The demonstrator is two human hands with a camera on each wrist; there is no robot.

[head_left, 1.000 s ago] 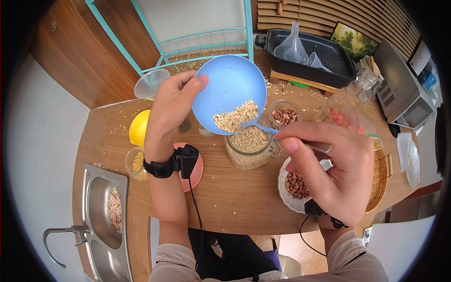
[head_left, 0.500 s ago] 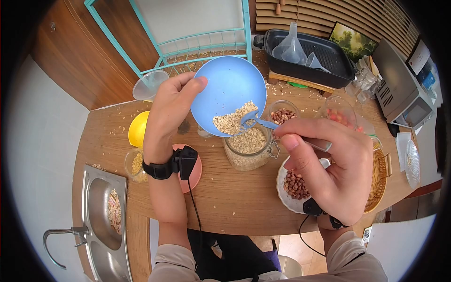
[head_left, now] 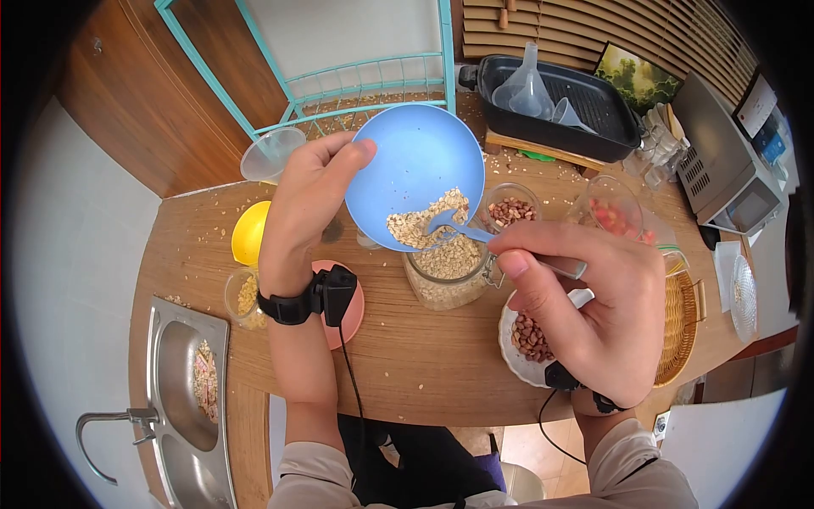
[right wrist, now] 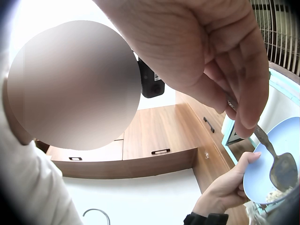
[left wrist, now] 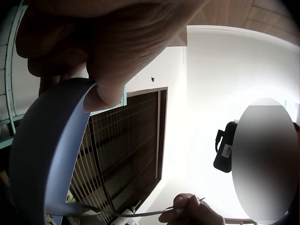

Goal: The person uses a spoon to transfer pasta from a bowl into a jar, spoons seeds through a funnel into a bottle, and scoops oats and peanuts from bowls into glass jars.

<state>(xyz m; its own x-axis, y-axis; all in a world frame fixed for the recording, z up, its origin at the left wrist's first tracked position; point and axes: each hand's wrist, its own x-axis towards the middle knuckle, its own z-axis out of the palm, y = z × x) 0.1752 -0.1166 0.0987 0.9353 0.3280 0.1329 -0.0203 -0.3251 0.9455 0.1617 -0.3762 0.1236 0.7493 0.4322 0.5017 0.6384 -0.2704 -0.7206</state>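
My left hand grips a light blue bowl at its left rim, thumb on the inside. The bowl is tilted, and rolled oats are gathered along its lower edge. Right below that edge stands a glass clip-top jar with oats in it. My right hand pinches the handle of a metal spoon, whose bowl lies among the oats. In the right wrist view the spoon overlaps the bowl above some oats.
Behind the jar sits a glass of peanuts; a white dish of peanuts is beneath my right hand. A pink dish, yellow bowl, wicker basket and black grill pan surround the work. The sink is at left.
The spoon has shifted a little within the oats, and its tip has turned upward. My left hand and the bowl have moved only slightly, the bowl a touch lower.
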